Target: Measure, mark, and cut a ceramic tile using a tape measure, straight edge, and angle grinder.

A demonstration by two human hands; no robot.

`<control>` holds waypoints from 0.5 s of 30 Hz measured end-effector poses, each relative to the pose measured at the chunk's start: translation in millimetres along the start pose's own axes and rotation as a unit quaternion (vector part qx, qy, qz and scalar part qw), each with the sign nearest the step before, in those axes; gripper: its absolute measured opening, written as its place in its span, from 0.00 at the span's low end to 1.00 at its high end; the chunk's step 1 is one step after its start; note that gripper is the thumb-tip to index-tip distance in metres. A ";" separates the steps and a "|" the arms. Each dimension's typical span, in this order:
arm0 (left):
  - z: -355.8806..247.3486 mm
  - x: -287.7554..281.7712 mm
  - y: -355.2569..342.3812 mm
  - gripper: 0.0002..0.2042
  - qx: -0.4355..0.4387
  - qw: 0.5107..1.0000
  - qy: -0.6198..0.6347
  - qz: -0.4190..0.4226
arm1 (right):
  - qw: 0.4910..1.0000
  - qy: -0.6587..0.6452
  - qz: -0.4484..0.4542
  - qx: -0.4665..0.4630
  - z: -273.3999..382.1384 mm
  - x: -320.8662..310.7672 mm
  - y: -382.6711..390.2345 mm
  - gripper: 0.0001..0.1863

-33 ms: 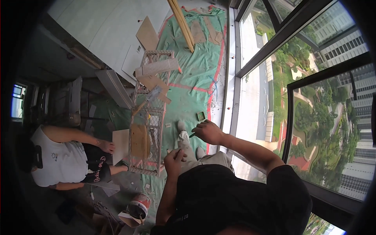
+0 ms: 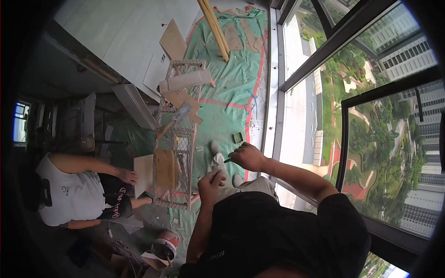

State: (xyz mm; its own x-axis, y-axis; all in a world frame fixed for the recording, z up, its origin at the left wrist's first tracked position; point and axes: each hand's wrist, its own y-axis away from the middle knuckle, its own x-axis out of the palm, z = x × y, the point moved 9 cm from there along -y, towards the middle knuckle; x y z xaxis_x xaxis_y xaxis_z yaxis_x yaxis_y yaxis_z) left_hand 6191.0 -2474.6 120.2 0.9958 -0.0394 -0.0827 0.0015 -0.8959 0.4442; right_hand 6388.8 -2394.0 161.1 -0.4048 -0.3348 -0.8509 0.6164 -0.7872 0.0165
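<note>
My right hand (image 2: 248,156) is closed on a thin, dark object (image 2: 228,160), held above my light trousers and shoe. My left hand (image 2: 209,184) is a little below and to its left, fingers curled together, what it holds too small to make out. Just left of my legs stands a metal mesh platform (image 2: 183,139) bearing a wooden board (image 2: 164,167), cardboard-like pieces (image 2: 183,81) and a scraper (image 2: 181,112). A small green container (image 2: 238,137) lies on the green floor sheet (image 2: 225,88) beyond my right hand.
A co-worker (image 2: 69,190) in a white top is at the left, hand at a pale board (image 2: 143,176). A bucket (image 2: 167,243) stands at lower left. Long wooden battens (image 2: 215,30) are ahead. Tall windows (image 2: 380,139) run along my right.
My left hand has risen slightly and shifted right, toward my right hand. The co-worker has shifted slightly. My right hand is almost unmoved.
</note>
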 end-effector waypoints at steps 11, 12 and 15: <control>-156.9 97.5 -233.6 0.13 0.082 0.954 -0.103 0.270 | 0.992 0.021 -0.015 0.120 -131.1 -120.9 -89.5 0.07; -167.7 107.4 -252.6 0.13 0.085 0.950 -0.113 0.279 | 0.991 0.005 -0.022 0.133 -147.1 -132.1 -96.3 0.08; -200.3 138.6 -310.9 0.14 0.067 0.953 -0.092 0.279 | 0.981 -0.023 -0.068 0.179 -206.4 -154.6 -112.7 0.10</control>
State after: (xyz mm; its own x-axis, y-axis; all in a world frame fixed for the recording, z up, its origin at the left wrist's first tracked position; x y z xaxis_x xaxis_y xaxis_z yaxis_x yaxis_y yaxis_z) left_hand 6346.9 -2112.9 149.4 0.8048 -0.5929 -0.0273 -0.5483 -0.7603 0.3484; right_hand 6521.4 -2146.6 182.4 -0.5025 -0.2300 -0.8334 0.2801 -0.9553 0.0947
